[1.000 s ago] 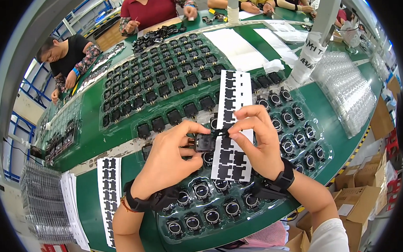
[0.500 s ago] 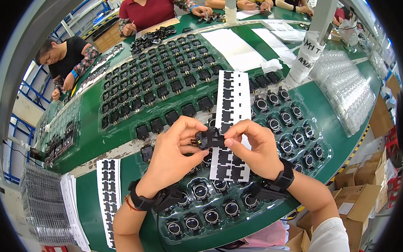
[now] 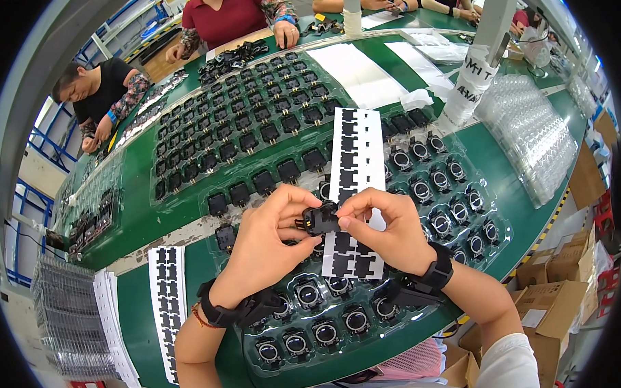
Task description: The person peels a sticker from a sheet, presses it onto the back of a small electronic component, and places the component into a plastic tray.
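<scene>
My left hand [image 3: 261,237] pinches a small black module [image 3: 318,222] with gold contacts at its left end, held above the trays. My right hand [image 3: 392,233] has thumb and index finger closed at the module's right edge, on a thin black sticker; the fingertips partly hide it. Behind the hands, a white sheet of black die-cut stickers [image 3: 370,147] lies across a clear plastic tray [image 3: 380,336]. Round-faced black modules [image 3: 357,321] sit in rows in that tray. Both wrists wear black straps.
A second tray of square black modules [image 3: 243,121] lies farther back on the green table [image 3: 137,234]. Another sticker sheet [image 3: 169,301] and stacked clear trays [image 3: 65,312] are at left. Bubble wrap [image 3: 527,135] lies at right, beside a wrapped post [image 3: 467,86]. Co-workers sit across the table.
My right hand has moved slightly left, bringing the black sticker from beyond the module's edge onto its face. The left hand keeps its hold. A co-worker's hands across the table have shifted.
</scene>
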`<state>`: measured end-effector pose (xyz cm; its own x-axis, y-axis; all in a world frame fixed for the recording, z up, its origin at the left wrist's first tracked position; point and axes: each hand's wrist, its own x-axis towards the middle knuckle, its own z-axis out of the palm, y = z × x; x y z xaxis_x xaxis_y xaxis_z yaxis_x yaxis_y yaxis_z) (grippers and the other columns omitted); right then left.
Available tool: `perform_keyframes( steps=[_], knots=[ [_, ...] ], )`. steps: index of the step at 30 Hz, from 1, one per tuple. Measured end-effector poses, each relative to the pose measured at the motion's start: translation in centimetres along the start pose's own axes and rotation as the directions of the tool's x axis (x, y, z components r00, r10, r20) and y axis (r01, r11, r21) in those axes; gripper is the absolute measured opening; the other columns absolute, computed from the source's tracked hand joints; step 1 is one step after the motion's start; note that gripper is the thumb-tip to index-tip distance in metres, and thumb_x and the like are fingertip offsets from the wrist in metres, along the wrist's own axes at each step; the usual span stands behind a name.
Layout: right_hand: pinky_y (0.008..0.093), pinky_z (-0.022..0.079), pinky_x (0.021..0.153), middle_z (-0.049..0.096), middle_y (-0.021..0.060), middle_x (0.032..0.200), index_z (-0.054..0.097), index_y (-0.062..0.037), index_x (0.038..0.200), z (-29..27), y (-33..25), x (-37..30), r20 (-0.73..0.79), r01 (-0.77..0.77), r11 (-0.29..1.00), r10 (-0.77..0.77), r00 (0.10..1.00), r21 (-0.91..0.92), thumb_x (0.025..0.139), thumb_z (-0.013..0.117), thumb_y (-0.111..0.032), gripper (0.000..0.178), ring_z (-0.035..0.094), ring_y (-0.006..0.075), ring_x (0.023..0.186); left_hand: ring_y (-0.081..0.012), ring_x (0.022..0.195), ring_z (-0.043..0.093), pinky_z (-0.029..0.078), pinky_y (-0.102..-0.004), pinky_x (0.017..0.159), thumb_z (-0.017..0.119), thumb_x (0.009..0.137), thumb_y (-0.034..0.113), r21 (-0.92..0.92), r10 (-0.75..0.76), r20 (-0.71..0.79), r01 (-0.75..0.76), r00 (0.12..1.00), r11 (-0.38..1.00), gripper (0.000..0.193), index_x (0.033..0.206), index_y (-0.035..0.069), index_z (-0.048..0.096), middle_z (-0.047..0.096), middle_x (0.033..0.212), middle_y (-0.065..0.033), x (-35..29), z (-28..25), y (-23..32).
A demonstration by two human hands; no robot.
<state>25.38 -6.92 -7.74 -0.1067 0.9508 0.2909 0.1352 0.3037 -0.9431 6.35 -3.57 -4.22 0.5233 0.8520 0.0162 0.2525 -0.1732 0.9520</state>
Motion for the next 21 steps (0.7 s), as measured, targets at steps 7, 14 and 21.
perform_keyframes(
  steps=[7, 14, 21],
  knots=[
    [0.0202, 0.04, 0.061, 0.062, -0.0011, 0.072, 0.064, -0.0027, 0.083, 0.23, -0.04, 0.05, -0.04, 0.061, 0.997, -0.064, 0.997, -0.052, 0.075, 0.066, -0.003, 0.008, 0.052, 0.0042, 0.064, -0.0161, 0.092, 0.062, 0.053, -0.0256, 0.076, 0.065, 0.068, -0.011, 0.011, -0.007, 0.002, 0.007, 1.0, 1.0, 0.042, 0.103, 0.002, 0.047, 0.062, 0.1, -0.0096, 0.32, -0.12, -0.43],
    [0.0207, 0.04, 0.061, 0.063, -0.0002, 0.072, 0.065, -0.0029, 0.083, 0.11, -0.01, 0.02, -0.054, 0.047, 0.995, -0.052, 0.997, -0.092, 0.075, 0.066, -0.004, 0.008, 0.053, 0.0048, 0.063, -0.0161, 0.093, 0.062, 0.053, -0.0256, 0.076, 0.064, 0.068, -0.012, 0.0, -0.015, 0.018, 0.015, 1.0, 1.0, 0.041, 0.103, 0.002, 0.047, 0.062, 0.1, -0.0096, 0.21, 0.16, -0.27],
    [0.0201, 0.04, 0.061, 0.064, -0.0001, 0.073, 0.065, -0.001, 0.083, 0.04, -0.01, -0.02, -0.028, -0.039, 0.999, 0.039, 0.999, -0.019, 0.076, 0.066, -0.004, 0.008, 0.05, 0.004, 0.064, -0.0159, 0.094, 0.062, 0.052, -0.0258, 0.078, 0.064, 0.068, -0.012, 0.015, -0.001, 0.034, 0.001, 0.999, 1.0, 0.041, 0.103, 0.002, 0.047, 0.062, 0.101, -0.0091, 0.1, 0.35, -0.25]
  ],
)
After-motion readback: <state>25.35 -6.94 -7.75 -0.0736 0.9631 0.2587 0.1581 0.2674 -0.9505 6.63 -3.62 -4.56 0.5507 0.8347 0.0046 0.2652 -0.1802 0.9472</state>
